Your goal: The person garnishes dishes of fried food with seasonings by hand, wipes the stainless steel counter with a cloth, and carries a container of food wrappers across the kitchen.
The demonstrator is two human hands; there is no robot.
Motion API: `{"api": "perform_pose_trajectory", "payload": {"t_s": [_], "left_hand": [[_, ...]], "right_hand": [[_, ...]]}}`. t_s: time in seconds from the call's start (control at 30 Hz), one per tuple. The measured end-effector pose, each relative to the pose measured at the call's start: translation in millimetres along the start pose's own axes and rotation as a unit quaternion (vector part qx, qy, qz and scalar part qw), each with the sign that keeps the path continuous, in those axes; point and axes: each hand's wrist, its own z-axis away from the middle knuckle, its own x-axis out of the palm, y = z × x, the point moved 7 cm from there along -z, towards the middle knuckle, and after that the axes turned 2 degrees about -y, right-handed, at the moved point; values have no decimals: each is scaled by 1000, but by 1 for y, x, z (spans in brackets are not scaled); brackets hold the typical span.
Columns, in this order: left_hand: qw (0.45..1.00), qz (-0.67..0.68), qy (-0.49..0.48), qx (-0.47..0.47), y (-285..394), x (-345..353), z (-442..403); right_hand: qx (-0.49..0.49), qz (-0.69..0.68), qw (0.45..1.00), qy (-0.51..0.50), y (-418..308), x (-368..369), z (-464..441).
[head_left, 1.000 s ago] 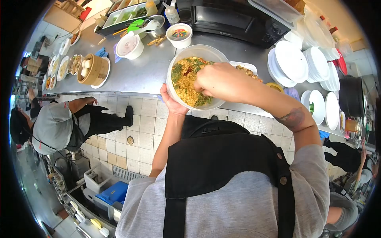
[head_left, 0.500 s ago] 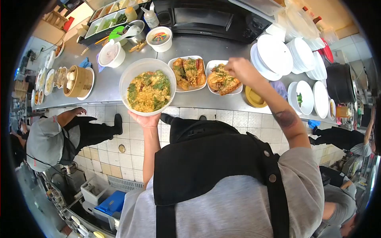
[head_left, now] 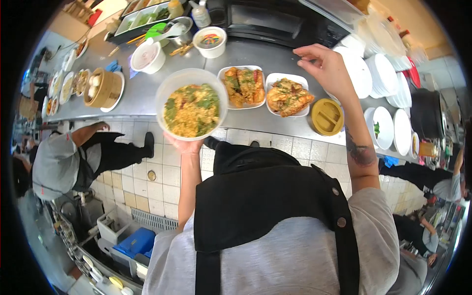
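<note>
My left hand (head_left: 185,144) supports a clear plastic bowl (head_left: 162,105) from underneath, just off the counter's front edge. The bowl holds a yellow crumbly topping (head_left: 189,118) mixed with green leaves. My right hand (head_left: 324,69) hovers above the counter, thumb and fingertips apart, with nothing visible between them. Below it sits a square white dish (head_left: 300,114) of golden fried food (head_left: 287,96) sprinkled with topping. A second white dish (head_left: 261,70) with similar pieces (head_left: 243,84) stands to its left, beside the bowl.
A yellow round lid (head_left: 327,117) lies at the counter's front edge. White plates (head_left: 355,73) and bowls (head_left: 382,118) crowd the right. A black oven (head_left: 275,22) stands behind. Left are a tub of rubber bands (head_left: 210,46) and a bamboo steamer (head_left: 105,89). A co-worker (head_left: 59,162) stands left.
My right hand has lifted from over the right dish and moved up and right, its fingers spreading. The view has shifted slightly; my left hand still holds the bowl.
</note>
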Motion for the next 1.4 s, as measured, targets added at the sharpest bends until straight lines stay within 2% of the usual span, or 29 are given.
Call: {"api": "perform_pose_trajectory", "payload": {"t_s": [0.07, 0.13, 0.17, 0.2, 0.27, 0.33, 0.43, 0.53, 0.57, 0.6, 0.67, 0.73, 0.8, 0.87, 0.9, 0.97, 1.07, 1.27, 1.4], "left_hand": [[1000, 26, 11, -4, -7, 3, 2], [996, -63, 60, 17, -11, 2, 1], [998, 31, -52, -19, -17, 9, 0], [995, -70, 70, 28, -17, 10, -1], [994, -86, 57, 25, -24, 23, 2], [991, -105, 76, 36, -26, 16, 1], [987, -134, 79, 46, -29, 15, 1], [991, -109, 79, 28, -38, 29, -6], [994, -78, 74, 10, -40, 35, -9], [996, -48, 69, -9, -42, 42, -11], [998, -46, 50, 10, -38, 50, -21], [998, -55, -6, -9, -33, 53, -35], [997, -72, -34, -13, -28, 57, -43], [993, -102, -52, -12, -21, 53, -47], [994, -106, -25, -6, -17, 51, -45], [995, -104, 0, 0, -10, 46, -36], [997, -67, 25, 7, -2, 32, -27], [995, -85, 38, 21, 3, 26, -24], [995, -100, 18, 16, 4, 23, -24]], "right_hand": [[-28, -63, 997, -34, -47, 18, -12], [-123, -103, 983, -89, -94, 44, -20], [-155, -112, 972, -136, -115, 60, -20], [-186, -119, 958, -181, -134, 76, -19], [-262, -99, 932, -231, -153, 113, -16], [-273, -46, 922, -271, -159, 147, -12], [-194, 75, 906, -368, -158, 185, -9], [-217, 110, 915, -321, -168, 190, -12], [-258, 89, 919, -285, -172, 185, -18], [-237, 81, 929, -272, -169, 180, -28], [-197, 67, 947, -243, -164, 162, -54], [-247, -30, 942, -226, -161, 129, -74], [-213, -71, 954, -199, -150, 88, -89], [-59, -48, 977, -199, -129, 47, -92], [-36, -58, 978, -196, -112, 35, -87], [-12, -98, 975, -197, -48, 49, -72], [75, -2, 972, -222, 17, 68, -31], [59, 40, 979, -192, 65, 109, 2], [43, 65, 979, -188, 72, 94, 3]]}}
